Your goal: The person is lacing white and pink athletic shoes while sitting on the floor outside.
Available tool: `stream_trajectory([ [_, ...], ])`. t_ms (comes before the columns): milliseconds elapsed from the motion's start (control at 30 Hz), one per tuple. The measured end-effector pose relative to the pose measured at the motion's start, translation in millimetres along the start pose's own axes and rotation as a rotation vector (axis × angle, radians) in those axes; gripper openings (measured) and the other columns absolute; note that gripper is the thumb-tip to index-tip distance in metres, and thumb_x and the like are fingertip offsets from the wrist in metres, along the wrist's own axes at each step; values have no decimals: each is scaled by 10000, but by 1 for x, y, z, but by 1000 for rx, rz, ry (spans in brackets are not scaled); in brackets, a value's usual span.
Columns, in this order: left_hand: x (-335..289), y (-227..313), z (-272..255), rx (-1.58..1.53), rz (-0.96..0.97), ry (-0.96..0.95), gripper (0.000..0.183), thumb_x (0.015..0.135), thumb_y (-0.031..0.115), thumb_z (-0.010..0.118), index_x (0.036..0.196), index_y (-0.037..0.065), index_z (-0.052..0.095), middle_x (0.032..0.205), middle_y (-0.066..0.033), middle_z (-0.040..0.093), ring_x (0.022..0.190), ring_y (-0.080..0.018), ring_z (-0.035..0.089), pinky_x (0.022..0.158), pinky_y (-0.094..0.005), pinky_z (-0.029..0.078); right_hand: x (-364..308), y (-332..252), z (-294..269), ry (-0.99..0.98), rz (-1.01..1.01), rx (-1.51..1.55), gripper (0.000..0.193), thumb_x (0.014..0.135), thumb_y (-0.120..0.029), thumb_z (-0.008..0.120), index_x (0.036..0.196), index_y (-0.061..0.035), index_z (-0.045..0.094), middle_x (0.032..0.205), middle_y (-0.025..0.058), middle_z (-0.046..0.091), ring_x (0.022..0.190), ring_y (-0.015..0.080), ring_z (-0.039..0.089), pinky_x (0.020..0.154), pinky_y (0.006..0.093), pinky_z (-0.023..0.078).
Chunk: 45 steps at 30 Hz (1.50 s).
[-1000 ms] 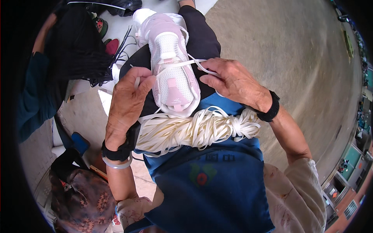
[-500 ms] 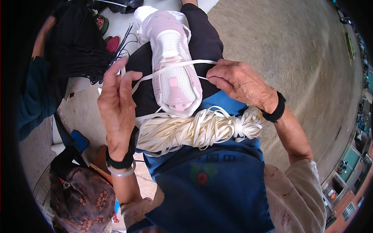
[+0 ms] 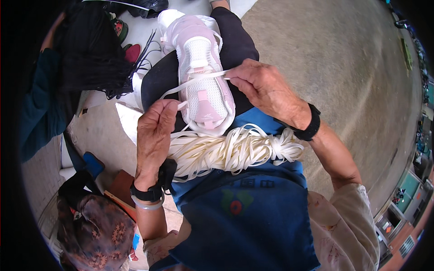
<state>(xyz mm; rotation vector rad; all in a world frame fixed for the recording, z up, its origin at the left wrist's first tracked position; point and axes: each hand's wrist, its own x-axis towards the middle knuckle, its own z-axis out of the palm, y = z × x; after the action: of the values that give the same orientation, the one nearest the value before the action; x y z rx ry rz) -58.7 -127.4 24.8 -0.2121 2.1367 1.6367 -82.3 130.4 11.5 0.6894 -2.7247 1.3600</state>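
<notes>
left hand (image 3: 157, 123) and right hand (image 3: 266, 92), apart, are pinched on white shoelace (image 3: 194, 80), likely so it is steadied over the pink-and-white sneaker (image 3: 206, 101).

Pink-and-white mesh sneaker (image 3: 203, 95) set on black trousers (image 3: 158, 81)
Nearer the body, a long cream lace bundle (image 3: 230, 151) is laid over a blue apron (image 3: 271, 217).

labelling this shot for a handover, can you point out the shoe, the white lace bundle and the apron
shoe (image 3: 197, 52), head view: on its white mesh panel
white lace bundle (image 3: 233, 150), head view: on the strands around its middle
apron (image 3: 271, 212), head view: on blue cloth beside the emblem
</notes>
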Motion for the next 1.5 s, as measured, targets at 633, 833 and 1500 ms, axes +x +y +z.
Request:
stream_trajectory([
  [633,17,3,1,129,171,80,207,958,181,598,1027,-3,665,849,-41,659,802,-91,549,770,-230,452,11,8,7,-9,82,103,132,912,-60,601,1002,16,662,807,106,621,606,157,603,569,272,525],
  [833,31,6,-1,218,259,132,218,952,180,606,1062,6,675,787,-20,650,730,-74,568,681,-224,476,22,8,10,23,-143,-116,130,915,-89,614,972,23,648,793,81,633,606,131,588,563,262,518],
  [1500,48,15,1,328,267,97,154,895,135,602,965,10,658,1053,-135,645,831,-235,663,758,-314,508,13,3,19,26,507,371,206,935,-132,577,877,54,641,683,102,622,577,146,616,560,286,513],
])
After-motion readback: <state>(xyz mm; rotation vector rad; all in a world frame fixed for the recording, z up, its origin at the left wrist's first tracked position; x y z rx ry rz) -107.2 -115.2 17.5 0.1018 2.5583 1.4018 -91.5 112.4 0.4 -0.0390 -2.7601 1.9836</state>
